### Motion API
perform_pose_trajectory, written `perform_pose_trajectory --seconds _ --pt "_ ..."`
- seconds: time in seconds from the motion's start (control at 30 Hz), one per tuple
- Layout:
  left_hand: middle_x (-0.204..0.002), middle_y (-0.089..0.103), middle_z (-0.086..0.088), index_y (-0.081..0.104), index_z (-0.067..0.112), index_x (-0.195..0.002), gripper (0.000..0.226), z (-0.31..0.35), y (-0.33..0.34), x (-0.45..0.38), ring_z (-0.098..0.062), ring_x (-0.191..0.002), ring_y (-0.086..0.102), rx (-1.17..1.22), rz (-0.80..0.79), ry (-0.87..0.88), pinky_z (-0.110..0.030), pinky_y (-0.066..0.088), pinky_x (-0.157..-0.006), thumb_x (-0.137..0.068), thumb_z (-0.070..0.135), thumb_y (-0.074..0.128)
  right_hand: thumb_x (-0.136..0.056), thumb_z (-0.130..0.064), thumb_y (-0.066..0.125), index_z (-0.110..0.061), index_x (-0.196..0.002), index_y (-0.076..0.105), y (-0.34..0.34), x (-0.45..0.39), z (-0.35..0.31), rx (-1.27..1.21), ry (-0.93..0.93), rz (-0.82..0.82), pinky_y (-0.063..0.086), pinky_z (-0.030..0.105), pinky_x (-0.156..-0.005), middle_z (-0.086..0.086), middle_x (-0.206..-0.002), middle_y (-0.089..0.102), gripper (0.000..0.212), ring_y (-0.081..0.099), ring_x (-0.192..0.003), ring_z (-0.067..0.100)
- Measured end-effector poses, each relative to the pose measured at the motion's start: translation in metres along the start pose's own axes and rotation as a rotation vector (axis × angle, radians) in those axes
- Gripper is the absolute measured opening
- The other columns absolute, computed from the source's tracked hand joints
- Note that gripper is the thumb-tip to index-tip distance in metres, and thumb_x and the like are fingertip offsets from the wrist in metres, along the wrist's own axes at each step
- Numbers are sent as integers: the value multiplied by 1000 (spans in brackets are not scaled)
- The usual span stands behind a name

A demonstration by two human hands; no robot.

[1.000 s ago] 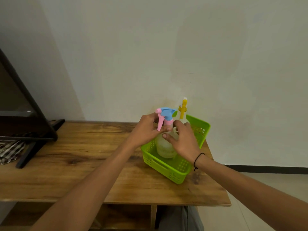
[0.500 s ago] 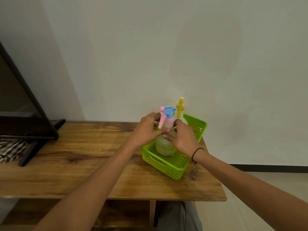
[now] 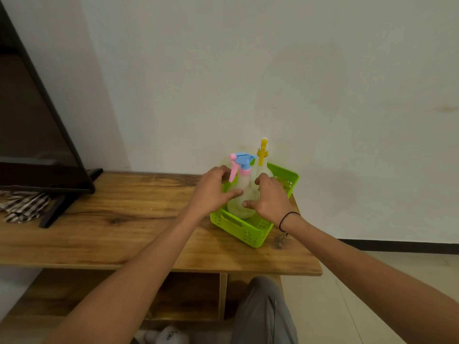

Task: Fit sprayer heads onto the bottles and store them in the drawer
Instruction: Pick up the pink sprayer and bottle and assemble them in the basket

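A green plastic basket [image 3: 238, 227] stands near the right end of the wooden table [image 3: 119, 219]. Inside it a translucent bottle [image 3: 242, 192] carries a blue and pink sprayer head [image 3: 242, 161]. Behind it stands a second bottle with a yellow sprayer head [image 3: 262, 152]. My left hand [image 3: 213, 192] wraps the left side of the front bottle's body. My right hand [image 3: 269, 198] holds its right side, thumb pressed on the front. The bottle's base is hidden by the basket wall.
A dark TV screen [image 3: 32, 135] on a black stand fills the left, with a striped cloth [image 3: 22, 206] under it. A wall rises just behind the basket. An open shelf [image 3: 193, 294] lies under the table, and a grey trouser leg [image 3: 263, 314] shows below.
Both hands slid down from the sprayer head's collar to the bottle's body. The bottle stays upright in the basket.
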State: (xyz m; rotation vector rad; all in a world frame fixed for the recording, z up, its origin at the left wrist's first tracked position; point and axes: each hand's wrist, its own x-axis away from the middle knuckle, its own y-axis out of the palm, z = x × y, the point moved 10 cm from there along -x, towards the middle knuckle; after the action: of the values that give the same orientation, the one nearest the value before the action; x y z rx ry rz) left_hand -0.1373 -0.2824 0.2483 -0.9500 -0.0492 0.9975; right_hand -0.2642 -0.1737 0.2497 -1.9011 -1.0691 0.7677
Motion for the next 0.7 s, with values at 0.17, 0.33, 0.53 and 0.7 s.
perform_pose_trajectory --seconds 0.17,0.33,0.53,0.7 --pt "-121 72 -2 68 17 -125 50 6 -19 23 -16 -109 70 66 49 -2 -38 58 -100 -81 27 90 -83 -37 86 -5 -129 51 -9 17 -7 18 -3 36 47 41 -90 17 -127 61 66 59 -117 36" --pt "-119 72 -4 71 16 -123 45 6 -52 46 -18 -111 69 69 131 -12 -42 57 -101 -82 19 88 -89 -36 80 -5 -128 52 -20 30 -20 30 -57 75 44 39 -84 19 -122 63 58 60 -112 38" --pt "-107 74 11 74 22 -114 34 2 -75 81 -4 -98 68 114 165 3 -22 52 -79 -82 20 86 -93 -44 69 -10 -131 53 -16 56 -42 42 -84 115 45 45 -94 17 -124 59 54 54 -116 41" --pt "-100 71 18 74 25 -110 27 -2 -88 114 -1 -96 67 148 167 -9 -29 59 -80 -85 22 83 -94 -41 68 -8 -127 56 -11 78 -68 38 -130 146 40 46 -95 18 -118 59 48 52 -110 40"
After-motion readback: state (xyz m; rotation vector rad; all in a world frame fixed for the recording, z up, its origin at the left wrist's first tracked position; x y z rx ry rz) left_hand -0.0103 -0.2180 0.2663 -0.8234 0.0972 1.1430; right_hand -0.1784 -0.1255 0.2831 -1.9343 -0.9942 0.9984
